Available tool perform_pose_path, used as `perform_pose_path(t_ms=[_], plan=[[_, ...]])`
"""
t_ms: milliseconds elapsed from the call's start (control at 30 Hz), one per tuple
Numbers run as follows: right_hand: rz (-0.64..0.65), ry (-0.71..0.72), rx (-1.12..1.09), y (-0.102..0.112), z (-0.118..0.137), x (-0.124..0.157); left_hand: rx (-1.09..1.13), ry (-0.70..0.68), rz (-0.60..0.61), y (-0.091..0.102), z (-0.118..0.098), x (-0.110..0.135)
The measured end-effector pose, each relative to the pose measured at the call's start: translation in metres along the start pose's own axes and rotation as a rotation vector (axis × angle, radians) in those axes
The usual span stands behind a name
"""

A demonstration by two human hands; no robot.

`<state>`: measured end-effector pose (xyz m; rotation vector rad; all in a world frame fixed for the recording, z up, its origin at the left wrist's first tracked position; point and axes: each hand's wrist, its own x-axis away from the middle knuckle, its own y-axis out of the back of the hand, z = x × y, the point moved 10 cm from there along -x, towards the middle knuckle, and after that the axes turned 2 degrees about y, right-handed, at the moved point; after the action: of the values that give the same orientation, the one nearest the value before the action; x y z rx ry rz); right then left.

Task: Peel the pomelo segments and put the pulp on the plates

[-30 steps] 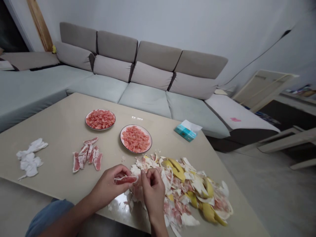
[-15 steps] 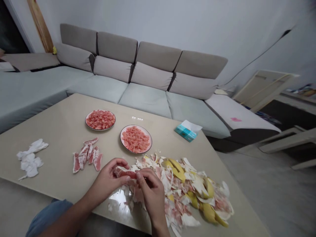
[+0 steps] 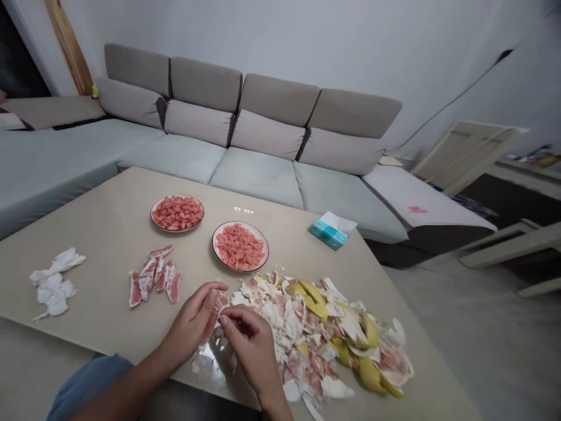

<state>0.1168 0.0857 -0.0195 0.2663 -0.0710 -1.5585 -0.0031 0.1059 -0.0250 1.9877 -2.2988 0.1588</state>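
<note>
My left hand (image 3: 190, 320) is closed around a pink pomelo segment (image 3: 214, 318), which stands tilted between thumb and fingers. Thumb and forefinger of my right hand (image 3: 254, 345) pinch together at the segment's right edge; whether they hold membrane or flesh is too small to tell. Beside the left hand lie several unpeeled pomelo segments (image 3: 149, 278) with white membrane on them. To the right of my hands spreads a heap of torn white pith and membrane (image 3: 280, 316), with yellow pomelo rind (image 3: 309, 298) in it.
Two dark-rimmed plates of peeled pomelo pulp, a farther plate (image 3: 177, 213) and a nearer plate (image 3: 241, 247), stand on the pale table (image 3: 105, 228). Crumpled tissues (image 3: 55, 286) lie at left, a blue tissue pack (image 3: 331, 231) at the back right. A sofa (image 3: 258, 169) borders the far side.
The pomelo segment has turned from lying nearly level to standing steeply in my left hand. My right hand has shifted left and slightly down, along with the fingers at the segment's edge.
</note>
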Motion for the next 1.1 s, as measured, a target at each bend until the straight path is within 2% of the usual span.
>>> perform_pose_path(t_ms=[133,367,533,633,733,867,1100], plan=[[-0.017,-0.029,0.021,-0.002,-0.006,0.0,-0.03,0.023,0.01,-0.006,0.003,0.002],[-0.078,-0.03,0.096,0.002,-0.01,0.001,-0.221,-0.213,-0.02,-0.002,-0.013,0.003],[-0.102,-0.001,0.17,0.003,-0.01,0.002,-0.292,-0.259,0.012,-0.007,-0.016,0.003],[-0.134,-0.024,0.163,0.005,-0.011,0.004,-0.268,-0.234,0.01,-0.007,-0.014,0.004],[-0.123,-0.096,0.039,0.004,-0.016,0.003,-0.19,-0.14,-0.001,-0.006,-0.006,0.002],[-0.079,-0.203,-0.194,0.0,-0.025,0.003,0.017,0.034,0.043,-0.008,0.013,-0.001],[-0.074,-0.28,-0.435,-0.01,-0.044,0.007,0.411,0.155,0.099,-0.014,0.026,0.001]])
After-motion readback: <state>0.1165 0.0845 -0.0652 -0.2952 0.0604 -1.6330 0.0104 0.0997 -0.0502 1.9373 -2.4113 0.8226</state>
